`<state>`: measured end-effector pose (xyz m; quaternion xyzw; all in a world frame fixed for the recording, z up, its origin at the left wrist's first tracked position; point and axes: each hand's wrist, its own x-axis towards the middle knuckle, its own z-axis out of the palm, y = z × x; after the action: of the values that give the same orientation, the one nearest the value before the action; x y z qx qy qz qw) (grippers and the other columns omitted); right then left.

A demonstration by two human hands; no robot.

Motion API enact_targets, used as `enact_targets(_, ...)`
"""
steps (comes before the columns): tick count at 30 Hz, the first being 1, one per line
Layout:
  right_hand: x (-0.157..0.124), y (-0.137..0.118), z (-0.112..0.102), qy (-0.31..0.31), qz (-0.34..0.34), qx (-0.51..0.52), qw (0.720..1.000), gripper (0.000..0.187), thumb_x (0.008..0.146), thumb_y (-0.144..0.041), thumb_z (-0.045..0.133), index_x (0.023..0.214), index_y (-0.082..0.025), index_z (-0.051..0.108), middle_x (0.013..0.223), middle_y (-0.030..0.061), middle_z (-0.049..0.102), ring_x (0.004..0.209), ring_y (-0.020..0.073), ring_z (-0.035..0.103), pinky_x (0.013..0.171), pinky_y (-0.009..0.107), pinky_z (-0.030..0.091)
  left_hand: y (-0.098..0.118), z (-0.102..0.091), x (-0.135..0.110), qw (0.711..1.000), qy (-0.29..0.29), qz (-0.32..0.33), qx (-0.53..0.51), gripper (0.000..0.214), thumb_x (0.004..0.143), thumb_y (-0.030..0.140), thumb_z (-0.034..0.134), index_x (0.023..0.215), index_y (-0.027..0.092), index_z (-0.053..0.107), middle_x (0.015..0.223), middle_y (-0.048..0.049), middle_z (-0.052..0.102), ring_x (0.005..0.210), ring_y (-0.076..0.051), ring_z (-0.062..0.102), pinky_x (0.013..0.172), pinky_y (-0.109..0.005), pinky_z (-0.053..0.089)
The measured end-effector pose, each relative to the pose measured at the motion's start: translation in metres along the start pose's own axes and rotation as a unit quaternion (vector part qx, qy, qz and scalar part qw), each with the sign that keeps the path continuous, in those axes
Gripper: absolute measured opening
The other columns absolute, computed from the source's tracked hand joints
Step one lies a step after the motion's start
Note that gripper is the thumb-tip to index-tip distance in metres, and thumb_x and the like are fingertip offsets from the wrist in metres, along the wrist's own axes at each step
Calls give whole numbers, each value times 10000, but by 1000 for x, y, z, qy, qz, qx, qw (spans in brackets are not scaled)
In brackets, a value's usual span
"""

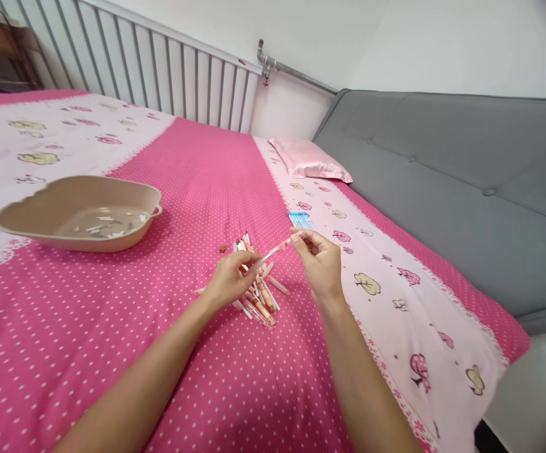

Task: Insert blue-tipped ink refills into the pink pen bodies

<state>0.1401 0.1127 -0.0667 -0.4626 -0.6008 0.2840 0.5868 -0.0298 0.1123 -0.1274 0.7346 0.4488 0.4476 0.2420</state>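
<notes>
Both my hands hold one thin clear stick [270, 253] with a pinkish end above a pink dotted bedspread [112, 333]. My left hand [228, 280] pinches its lower end. My right hand [319, 261] pinches its upper tip. Under my left hand lies a pile of several similar sticks [260, 296]. A small bundle of blue sticks [300, 220] lies just beyond my right hand.
A beige heart-shaped basin [41, 220] with small white scraps inside sits on the bed at the left. A pink satin pillow [308, 160] lies at the head. A grey padded headboard [466, 189] runs along the right, a white radiator [160, 69] behind.
</notes>
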Motion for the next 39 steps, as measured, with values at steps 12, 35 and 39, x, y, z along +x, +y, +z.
enact_targets(12, -2, 1, 4, -18, 6, -13, 1000, 287, 765, -353, 611, 958, -153, 682, 939, 63, 684, 766, 144, 604, 718, 277, 479, 0, 3, -1, 1000, 2, 20, 6, 230, 836, 305, 479, 909, 170, 650, 840, -56, 662, 707, -139, 580, 633, -246, 454)
enact_targets(35, -2, 2, 2, -30, -4, -50, 998, 288, 777, -356, 588, 960, -155, 684, 906, 62, 677, 723, 142, 576, 672, 275, 462, 6, 1, -1, 1000, -3, 15, 2, 202, 821, 266, 504, 907, 162, 654, 847, -53, 666, 724, -142, 593, 648, -245, 459)
enact_targets(39, -1, 2, 2, -31, 2, -49, 998, 289, 779, -357, 587, 968, -157, 678, 912, 59, 676, 706, 133, 568, 659, 264, 454, 7, 1, -1, 1000, -16, 12, -12, 222, 822, 255, 501, 941, 154, 660, 854, -58, 662, 719, -137, 582, 642, -243, 455)
